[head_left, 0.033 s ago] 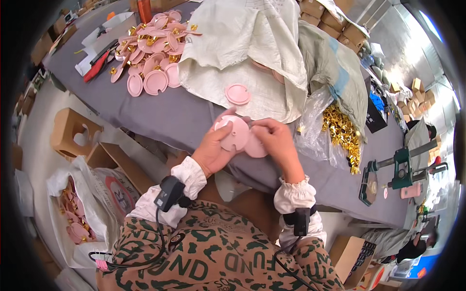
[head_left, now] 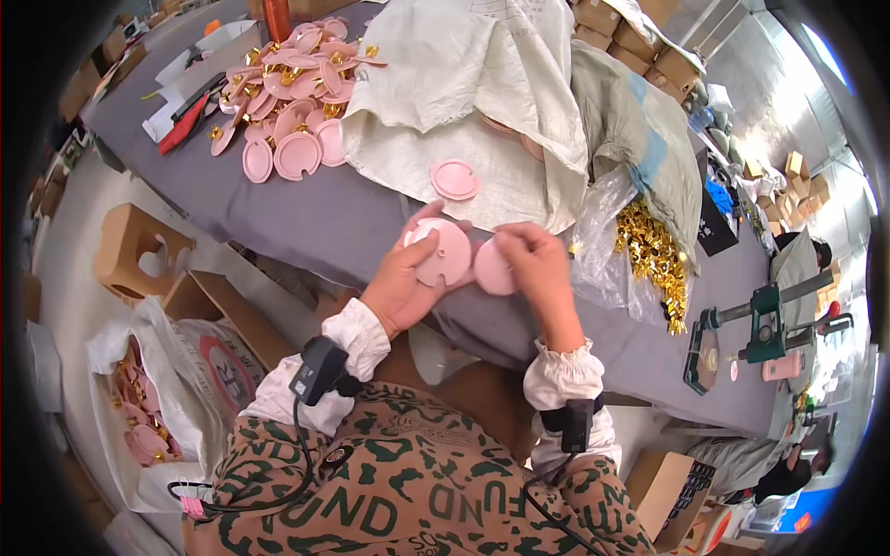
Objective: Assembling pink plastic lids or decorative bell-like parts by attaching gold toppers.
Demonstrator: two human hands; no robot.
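Left thumb lies on the face of a notched pink disc [head_left: 441, 255], its fingers behind, so the left hand [head_left: 397, 289] grips it. Right hand [head_left: 541, 271] pinches a second pink disc [head_left: 493, 270] at its right edge; whether the two discs touch cannot be determined. Both are above the near edge of the grey-covered table [head_left: 338, 236]. Just beyond, a loose pink disc [head_left: 454, 180] lies on a white woven sack [head_left: 422, 83]. Farther left: heaped pink discs [head_left: 298, 156] with gold fittings. Right: gold pieces [head_left: 652, 255] in clear plastic.
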